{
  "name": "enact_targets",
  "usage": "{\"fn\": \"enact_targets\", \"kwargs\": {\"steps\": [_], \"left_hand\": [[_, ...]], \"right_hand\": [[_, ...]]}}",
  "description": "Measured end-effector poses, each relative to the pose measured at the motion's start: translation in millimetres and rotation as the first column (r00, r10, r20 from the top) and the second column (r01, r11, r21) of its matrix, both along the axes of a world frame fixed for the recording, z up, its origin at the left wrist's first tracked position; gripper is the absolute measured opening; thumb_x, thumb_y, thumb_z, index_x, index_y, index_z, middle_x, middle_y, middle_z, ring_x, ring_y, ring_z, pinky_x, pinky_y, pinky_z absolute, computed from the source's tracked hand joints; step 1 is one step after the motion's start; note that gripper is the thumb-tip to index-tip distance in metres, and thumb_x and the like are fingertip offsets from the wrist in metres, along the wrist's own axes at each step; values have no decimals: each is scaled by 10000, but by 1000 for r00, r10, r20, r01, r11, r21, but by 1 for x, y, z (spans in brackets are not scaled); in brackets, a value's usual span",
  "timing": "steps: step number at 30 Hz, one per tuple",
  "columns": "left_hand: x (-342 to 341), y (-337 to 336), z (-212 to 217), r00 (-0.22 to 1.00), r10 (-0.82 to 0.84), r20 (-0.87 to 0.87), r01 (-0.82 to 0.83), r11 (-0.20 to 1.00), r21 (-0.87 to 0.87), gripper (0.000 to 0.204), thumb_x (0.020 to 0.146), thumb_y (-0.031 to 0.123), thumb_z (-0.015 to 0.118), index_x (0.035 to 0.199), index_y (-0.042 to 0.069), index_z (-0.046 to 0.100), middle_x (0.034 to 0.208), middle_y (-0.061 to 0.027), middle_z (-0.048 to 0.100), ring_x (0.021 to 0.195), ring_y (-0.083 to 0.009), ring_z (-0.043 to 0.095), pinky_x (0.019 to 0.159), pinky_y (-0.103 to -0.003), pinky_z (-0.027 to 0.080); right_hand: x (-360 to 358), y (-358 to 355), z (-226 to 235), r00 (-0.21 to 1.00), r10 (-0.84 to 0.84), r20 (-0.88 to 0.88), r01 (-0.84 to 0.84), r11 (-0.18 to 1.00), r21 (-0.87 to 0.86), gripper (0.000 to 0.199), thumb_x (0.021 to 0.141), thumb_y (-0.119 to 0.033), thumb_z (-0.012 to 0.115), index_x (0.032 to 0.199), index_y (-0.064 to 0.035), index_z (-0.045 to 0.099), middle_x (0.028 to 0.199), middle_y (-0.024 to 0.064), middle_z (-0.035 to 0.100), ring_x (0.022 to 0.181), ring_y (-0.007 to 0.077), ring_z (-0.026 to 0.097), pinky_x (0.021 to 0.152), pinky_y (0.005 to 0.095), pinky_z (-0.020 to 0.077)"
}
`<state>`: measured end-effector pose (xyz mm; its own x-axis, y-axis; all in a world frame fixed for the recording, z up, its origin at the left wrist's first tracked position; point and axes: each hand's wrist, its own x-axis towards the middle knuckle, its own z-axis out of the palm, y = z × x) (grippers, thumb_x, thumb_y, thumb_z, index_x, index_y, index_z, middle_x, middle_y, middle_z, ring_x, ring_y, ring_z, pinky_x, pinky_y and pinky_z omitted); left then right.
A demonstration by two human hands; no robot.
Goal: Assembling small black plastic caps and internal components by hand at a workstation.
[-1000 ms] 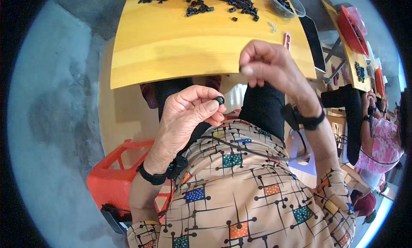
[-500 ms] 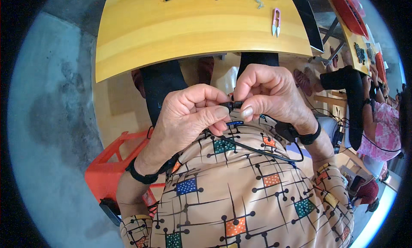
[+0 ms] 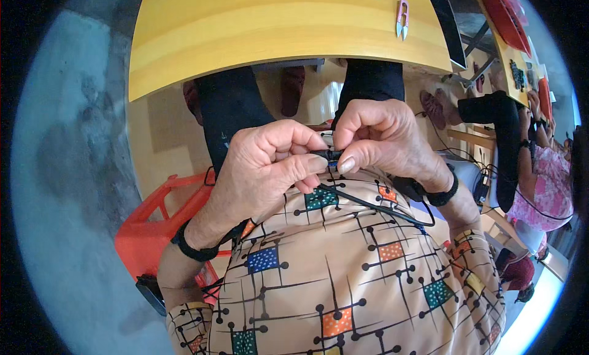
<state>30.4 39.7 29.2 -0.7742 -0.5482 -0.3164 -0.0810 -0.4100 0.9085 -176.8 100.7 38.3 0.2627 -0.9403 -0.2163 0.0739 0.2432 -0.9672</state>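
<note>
In front of my chest, both hands pinch one small black piece [image 3: 328,154], too small and too covered by fingers to name its kind. My left hand [image 3: 270,162] grips its left end between thumb and forefinger. From the other side my right hand [image 3: 383,140] pinches the right end, thumb below and forefinger above. The fingertips of the two hands are almost touching. A dark cable [image 3: 374,208] runs below the hands, across my patterned shirt. On the table beyond lie pink-handled thread snips [image 3: 402,20], away from both hands.
Past my knees stands a yellow table [image 3: 276,30]. To the left is a red plastic stool [image 3: 153,220]. At the right, a person in a pink top [image 3: 543,183] works at another table with a red basin [image 3: 506,17] on it.
My view has shifted, so the table sits higher and the small black parts on it are out of sight. Both hands keep their pinch on the small black piece.
</note>
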Motion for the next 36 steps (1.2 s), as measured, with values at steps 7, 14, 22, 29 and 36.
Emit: {"fn": "enact_targets", "kwargs": {"steps": [7, 14, 22, 29, 36], "left_hand": [[1, 5, -2, 1000, 18, -22, -16, 998, 67, 141, 837, 25, 636, 960, -35, 600, 767, -71, 651, 642, -89, 619, 566, -203, 525], [6, 13, 1, 998, -56, 38, 55, 998, 21, 148, 819, 44, 670, 922, -39, 602, 731, -67, 646, 599, -91, 613, 548, -211, 515], [19, 31, -2, 975, -222, 14, 206, 879, -430, 165, 707, 131, 773, 767, 66, 634, 648, -63, 613, 593, -167, 620, 531, -273, 468], [20, 42, -7, 976, -216, -35, 188, 911, -367, 132, 729, 129, 755, 759, 74, 639, 654, -51, 615, 589, -166, 614, 529, -275, 459], [19, 43, -5, 974, -227, -2, 207, 894, -396, 132, 735, 142, 752, 762, 72, 644, 672, -48, 623, 590, -166, 608, 529, -272, 454]], "right_hand": [[2, 4, -6, 1000, 10, 5, -10, 1000, -16, 176, 741, -119, 760, 777, -31, 612, 723, -13, 606, 696, 37, 547, 610, 195, 453], [4, 8, -1, 992, 100, -78, -106, 991, -76, 215, 692, -115, 799, 732, -26, 607, 707, 18, 620, 653, 64, 568, 567, 210, 446], [18, 33, 3, 958, 282, -50, -287, 948, -136, 204, 740, -103, 743, 735, -37, 549, 668, 23, 547, 630, 135, 532, 573, 291, 425], [18, 39, -1, 944, 326, -58, -329, 944, -42, 233, 731, -162, 757, 773, -70, 547, 672, 15, 550, 609, 130, 524, 538, 296, 415], [16, 39, -7, 938, 337, -76, -345, 927, -149, 254, 754, -201, 740, 761, -77, 518, 669, 11, 530, 605, 122, 506, 535, 292, 410]]}}
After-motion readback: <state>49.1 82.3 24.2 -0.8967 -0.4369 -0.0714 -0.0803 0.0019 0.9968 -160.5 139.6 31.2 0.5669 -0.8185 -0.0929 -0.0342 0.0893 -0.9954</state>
